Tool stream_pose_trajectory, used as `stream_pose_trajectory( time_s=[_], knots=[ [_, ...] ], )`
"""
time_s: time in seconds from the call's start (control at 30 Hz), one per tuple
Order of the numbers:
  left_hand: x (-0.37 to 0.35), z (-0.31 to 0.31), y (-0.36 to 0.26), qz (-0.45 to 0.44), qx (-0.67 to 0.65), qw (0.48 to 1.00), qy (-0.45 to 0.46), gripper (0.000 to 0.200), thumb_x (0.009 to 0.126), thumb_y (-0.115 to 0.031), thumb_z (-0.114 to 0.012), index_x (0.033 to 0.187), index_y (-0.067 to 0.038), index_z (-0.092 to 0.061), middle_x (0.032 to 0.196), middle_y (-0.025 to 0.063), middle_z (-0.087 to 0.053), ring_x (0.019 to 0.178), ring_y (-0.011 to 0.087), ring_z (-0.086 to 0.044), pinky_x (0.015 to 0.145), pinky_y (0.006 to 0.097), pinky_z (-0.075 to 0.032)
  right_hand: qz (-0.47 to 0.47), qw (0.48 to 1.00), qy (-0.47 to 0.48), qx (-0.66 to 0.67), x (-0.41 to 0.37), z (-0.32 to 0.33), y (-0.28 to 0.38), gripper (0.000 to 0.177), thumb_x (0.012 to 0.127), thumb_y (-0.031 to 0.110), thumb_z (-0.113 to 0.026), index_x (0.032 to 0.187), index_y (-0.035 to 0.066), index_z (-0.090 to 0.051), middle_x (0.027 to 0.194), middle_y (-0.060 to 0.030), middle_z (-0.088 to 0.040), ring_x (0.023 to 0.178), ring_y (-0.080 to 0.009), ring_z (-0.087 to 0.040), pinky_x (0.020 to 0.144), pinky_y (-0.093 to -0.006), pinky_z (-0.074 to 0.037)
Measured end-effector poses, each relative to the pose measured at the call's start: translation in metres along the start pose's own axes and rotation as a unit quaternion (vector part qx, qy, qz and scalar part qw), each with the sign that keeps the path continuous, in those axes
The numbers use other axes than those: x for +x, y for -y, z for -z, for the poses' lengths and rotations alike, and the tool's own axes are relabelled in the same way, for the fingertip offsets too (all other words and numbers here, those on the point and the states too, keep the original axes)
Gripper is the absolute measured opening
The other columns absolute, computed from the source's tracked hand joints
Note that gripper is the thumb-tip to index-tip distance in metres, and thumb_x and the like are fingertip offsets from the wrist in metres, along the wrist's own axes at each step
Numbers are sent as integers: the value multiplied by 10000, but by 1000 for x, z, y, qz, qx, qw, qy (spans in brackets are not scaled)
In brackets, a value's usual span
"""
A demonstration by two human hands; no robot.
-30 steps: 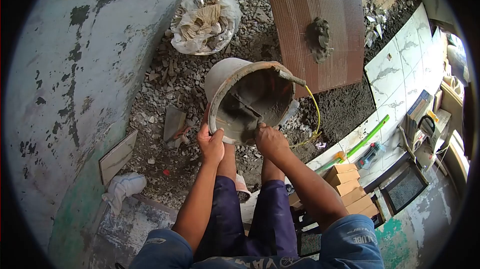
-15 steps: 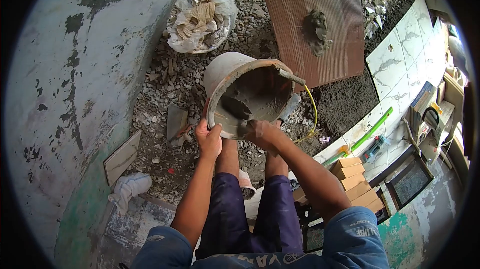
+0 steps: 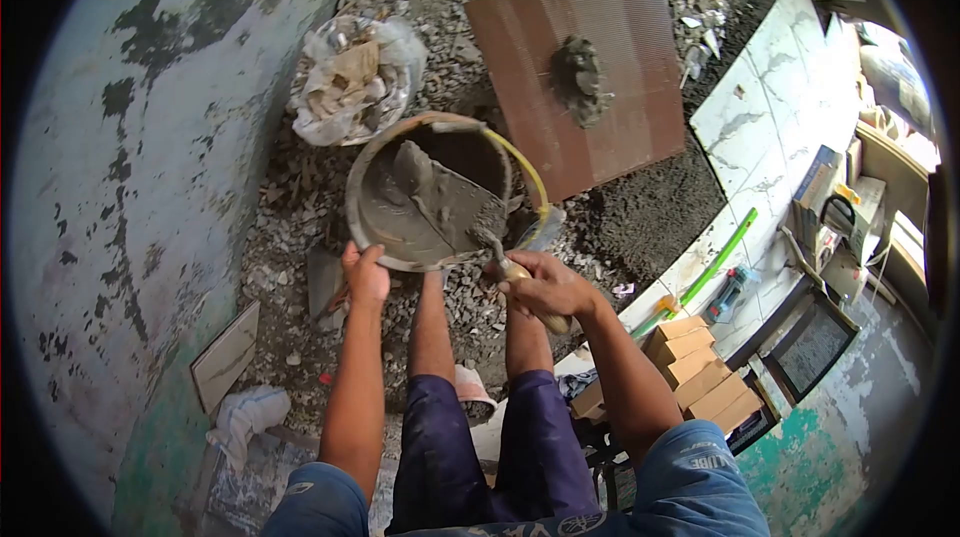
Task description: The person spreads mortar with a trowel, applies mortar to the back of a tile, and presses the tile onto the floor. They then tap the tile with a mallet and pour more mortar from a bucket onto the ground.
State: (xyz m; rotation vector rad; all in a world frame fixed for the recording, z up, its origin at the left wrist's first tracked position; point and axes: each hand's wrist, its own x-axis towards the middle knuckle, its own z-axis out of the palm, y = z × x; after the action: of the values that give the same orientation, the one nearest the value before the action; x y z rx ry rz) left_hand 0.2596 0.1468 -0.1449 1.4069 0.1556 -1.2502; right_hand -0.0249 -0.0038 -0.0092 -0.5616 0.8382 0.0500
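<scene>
Between the two hands sits one bucket (image 3: 362, 209) on the rubble (image 3: 290, 207) floor, tilted toward the person. The left hand (image 3: 365, 274) is closed over its near rim. The right hand (image 3: 545, 287) is wrapped around the handle of one trowel (image 3: 470, 222), just right of the bucket. The trowel's blade lies across the bucket's mouth, loaded with grey mortar (image 3: 435, 192), and more mortar coats the bucket's inside. A yellow bail (image 3: 528, 169) arcs over the bucket's right edge.

Below the hands are the person's two legs (image 3: 430, 337). Beyond the right hand one brown tile (image 3: 635, 87) lies flat, well apart, with one blob (image 3: 580, 79) of mortar at its middle. Beyond the left hand one bag (image 3: 350, 82) stands open, just past the bucket, stuffed with crumpled paper and debris.

Right of the right hand lie one green level (image 3: 715, 267) and a stack of at least three boxes (image 3: 690, 365), beside a row of white tiles (image 3: 770, 127). Left of the left hand rises a peeling wall (image 3: 150, 187), with one small tile (image 3: 225, 369) leaning on it and one rag (image 3: 245, 414) near its foot.
</scene>
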Motion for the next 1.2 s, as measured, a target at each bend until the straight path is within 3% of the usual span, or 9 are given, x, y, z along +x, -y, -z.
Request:
stream_pose_trajectory(
  time_s=[0.23,0.33,0.4,0.5,0.63,0.7,0.83,0.97,1.2],
  knots=[
    [69,58,12,43,35,998,-6,375,688,87,-522,1043,4,-609,987,80,-656,899,207,-615,861,326,-470,24,960,-255,-117,-88,48,36,381,868,205,-664,1185,20,-559,709,-9,-524,597,-79,-509,530,-259,-430],
    [93,77,13,55,54,997,-3,370,694,93,-514,1045,14,-598,994,89,-650,903,211,-607,865,327,-470,9,877,-379,-293,-76,95,33,384,854,209,-666,1157,2,-553,678,-83,-558,602,-189,-587,562,-342,-462],
    [103,81,6,63,81,995,-7,378,703,99,-518,1065,12,-587,1000,91,-647,906,209,-605,876,327,-468,49,718,-446,-532,-57,131,22,401,861,237,-634,1168,-3,-541,785,-182,-604,712,-346,-633,648,-427,-489],
    [112,78,-7,63,145,987,10,390,760,77,-560,1145,16,-535,1074,103,-627,948,224,-596,929,336,-441,49,649,-483,-586,-43,146,27,424,883,279,-588,1207,14,-525,937,-207,-624,830,-421,-611,706,-474,-491],
    [90,23,-37,-63,424,902,-41,451,831,-32,-628,1234,17,-430,1207,137,-556,1104,290,-526,973,379,-400,1,656,-479,-583,-46,147,33,447,893,310,-570,1225,16,-508,967,-195,-616,839,-390,-626,733,-463,-500],
    [57,-35,-54,-276,665,674,-168,410,821,-36,-634,1199,0,-482,1167,166,-555,1118,311,-515,973,397,-402,-4,671,-469,-575,-55,149,37,444,891,308,-571,1221,16,-509,963,-191,-617,838,-385,-629,735,-463,-501],
    [-13,-176,-51,-351,563,748,-12,351,830,-55,-642,1162,7,-545,1151,151,-557,1049,277,-573,915,350,-452,34,639,-493,-589,-64,159,33,402,887,295,-568,1181,24,-520,947,-187,-619,831,-373,-635,724,-466,-502],
    [14,-247,24,-188,329,924,58,346,930,-87,-561,1237,44,-469,1201,139,-550,1096,223,-553,957,342,-438,64,588,-523,-614,-62,184,34,343,887,284,-562,1110,26,-536,943,-188,-622,830,-363,-636,716,-465,-499],
    [118,-280,84,73,242,967,18,402,983,-257,-515,1281,1,-432,1299,137,-516,1218,264,-471,1009,387,-367,-32,725,-401,-560,-15,251,80,417,941,475,-480,1004,80,-599,806,-208,-658,778,-401,-646,688,-500,-508]
  ],
)
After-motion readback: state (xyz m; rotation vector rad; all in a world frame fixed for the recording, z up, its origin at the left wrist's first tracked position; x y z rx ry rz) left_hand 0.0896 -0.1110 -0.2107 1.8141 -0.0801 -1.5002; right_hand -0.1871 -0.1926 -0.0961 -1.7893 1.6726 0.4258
